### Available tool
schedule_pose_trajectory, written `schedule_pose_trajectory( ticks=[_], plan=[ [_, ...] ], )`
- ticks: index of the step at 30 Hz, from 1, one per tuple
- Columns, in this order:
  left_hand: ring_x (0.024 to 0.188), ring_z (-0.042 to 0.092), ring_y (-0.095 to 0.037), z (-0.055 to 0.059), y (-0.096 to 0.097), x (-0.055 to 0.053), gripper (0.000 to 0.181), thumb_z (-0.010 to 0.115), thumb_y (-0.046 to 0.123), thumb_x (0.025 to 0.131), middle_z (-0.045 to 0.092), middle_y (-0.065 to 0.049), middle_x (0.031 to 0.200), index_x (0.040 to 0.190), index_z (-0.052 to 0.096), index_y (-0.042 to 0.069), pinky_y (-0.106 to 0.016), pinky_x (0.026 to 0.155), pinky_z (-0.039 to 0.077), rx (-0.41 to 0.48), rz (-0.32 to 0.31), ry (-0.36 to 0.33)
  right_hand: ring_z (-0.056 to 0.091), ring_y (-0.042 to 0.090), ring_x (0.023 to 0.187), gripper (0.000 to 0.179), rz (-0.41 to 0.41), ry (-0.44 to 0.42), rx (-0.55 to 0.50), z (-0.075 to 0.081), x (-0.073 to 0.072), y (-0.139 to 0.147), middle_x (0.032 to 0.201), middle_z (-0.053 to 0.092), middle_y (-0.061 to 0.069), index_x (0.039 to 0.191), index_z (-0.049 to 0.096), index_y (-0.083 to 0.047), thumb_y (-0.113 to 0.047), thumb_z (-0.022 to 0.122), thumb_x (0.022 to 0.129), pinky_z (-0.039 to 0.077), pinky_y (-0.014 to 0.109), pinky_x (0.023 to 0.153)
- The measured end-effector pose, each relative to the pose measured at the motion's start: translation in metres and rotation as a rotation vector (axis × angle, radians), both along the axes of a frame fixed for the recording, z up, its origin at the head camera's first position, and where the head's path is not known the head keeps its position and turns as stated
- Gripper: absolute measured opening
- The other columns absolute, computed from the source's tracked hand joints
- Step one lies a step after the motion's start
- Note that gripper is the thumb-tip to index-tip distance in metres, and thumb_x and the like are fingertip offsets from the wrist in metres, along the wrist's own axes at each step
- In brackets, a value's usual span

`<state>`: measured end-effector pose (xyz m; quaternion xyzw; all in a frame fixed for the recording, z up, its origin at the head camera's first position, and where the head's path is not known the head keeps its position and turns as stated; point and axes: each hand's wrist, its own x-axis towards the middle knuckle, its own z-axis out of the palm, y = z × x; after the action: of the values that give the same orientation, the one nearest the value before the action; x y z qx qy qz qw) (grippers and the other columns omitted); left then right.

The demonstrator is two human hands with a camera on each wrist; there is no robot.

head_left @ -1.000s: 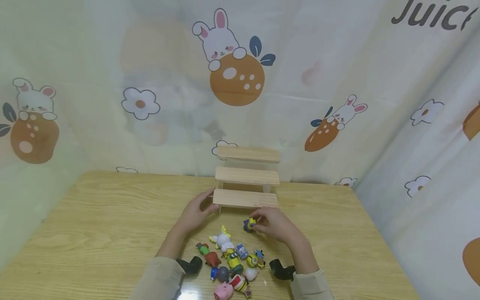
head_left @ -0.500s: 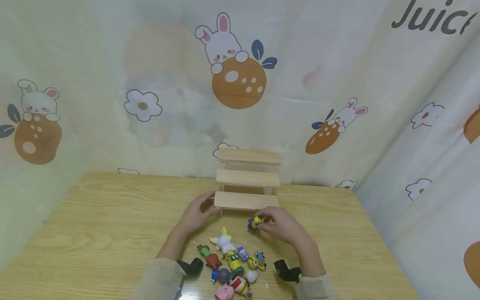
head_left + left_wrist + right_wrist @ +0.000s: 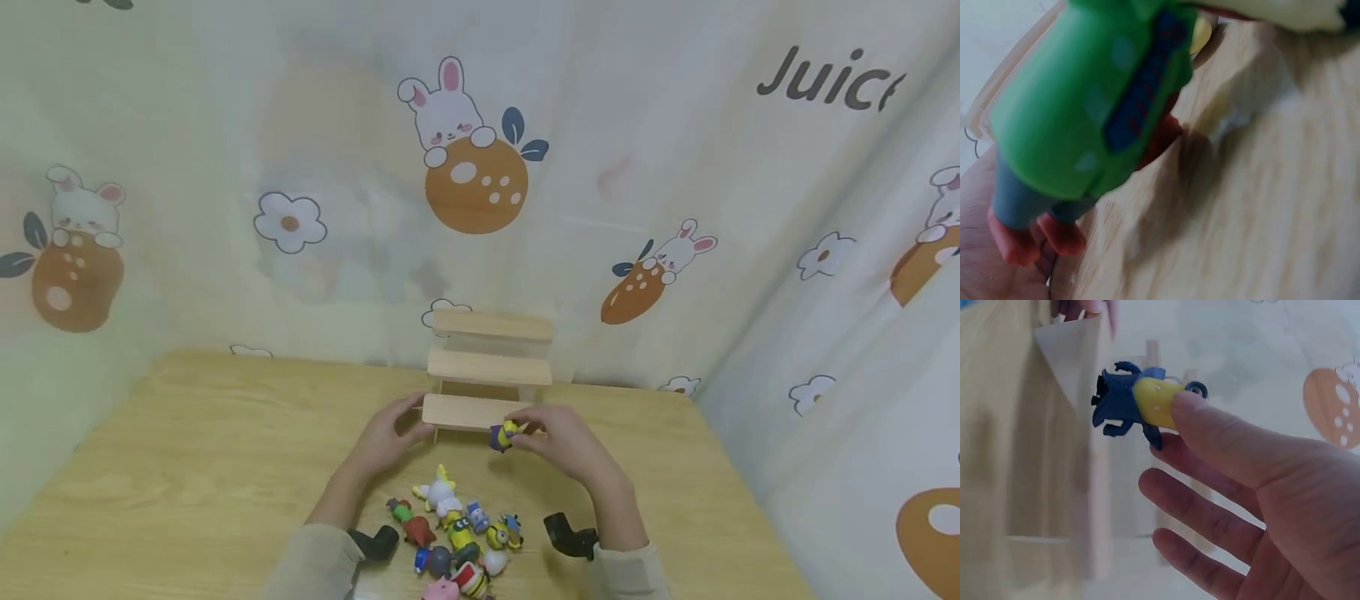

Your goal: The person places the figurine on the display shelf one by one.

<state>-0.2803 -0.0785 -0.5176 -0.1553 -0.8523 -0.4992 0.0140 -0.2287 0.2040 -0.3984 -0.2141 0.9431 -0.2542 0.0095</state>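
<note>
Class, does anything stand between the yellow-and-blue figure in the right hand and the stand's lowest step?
Nothing visible does. The right hand holds the figure near the front edge of the lowest step; the left hand is at its left end.

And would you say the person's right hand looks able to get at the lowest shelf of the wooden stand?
Most likely yes: the right hand, pinching the yellow-and-blue figure, is close by the front edge of the lowest shelf, with nothing visible blocking it; the left hand is at the opposite end.
</note>
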Motion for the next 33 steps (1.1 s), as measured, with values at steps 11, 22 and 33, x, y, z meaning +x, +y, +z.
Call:
schedule_pose_trajectory(
  ticks=[11, 22, 33],
  plan=[
    [0.132, 0.044, -0.03, -0.008, -0.001, 0.005, 0.068, 0.069, 0.044, 0.084, 0.055, -0.005, 0.136, 0.142, 0.044, 0.019, -0.053, 0.113, 0.028, 0.016, 0.016, 0.014, 0.065, 0.019, 0.097, 0.035, -0.057, 0.132, 0.233, 0.06, -0.054, -0.035, 0.107, 0.07, 0.001, 0.121, 0.065, -0.017, -0.035, 0.061, 0.092, 0.054, 0.038, 0.08],
    [0.131, 0.045, -0.03, -0.011, -0.004, 0.009, 0.069, 0.068, 0.048, 0.083, 0.054, -0.007, 0.138, 0.142, 0.045, 0.023, -0.053, 0.113, 0.027, 0.017, 0.019, -0.011, 0.063, 0.021, 0.107, 0.032, -0.09, 0.219, 0.357, 0.084, -0.112, -0.077, 0.114, 0.069, -0.001, 0.12, 0.065, -0.018, -0.034, 0.06, 0.092, 0.052, 0.038, 0.087],
    [0.13, 0.047, -0.029, -0.005, 0.002, 0.002, 0.068, 0.068, 0.047, 0.083, 0.055, -0.007, 0.137, 0.142, 0.045, 0.022, -0.05, 0.112, 0.031, 0.036, -0.001, 0.005, 0.061, 0.02, 0.11, 0.035, -0.1, 0.195, 0.382, 0.095, -0.131, -0.099, 0.114, 0.069, -0.001, 0.124, 0.063, -0.016, -0.033, 0.06, 0.093, 0.05, 0.036, 0.094]
  ],
)
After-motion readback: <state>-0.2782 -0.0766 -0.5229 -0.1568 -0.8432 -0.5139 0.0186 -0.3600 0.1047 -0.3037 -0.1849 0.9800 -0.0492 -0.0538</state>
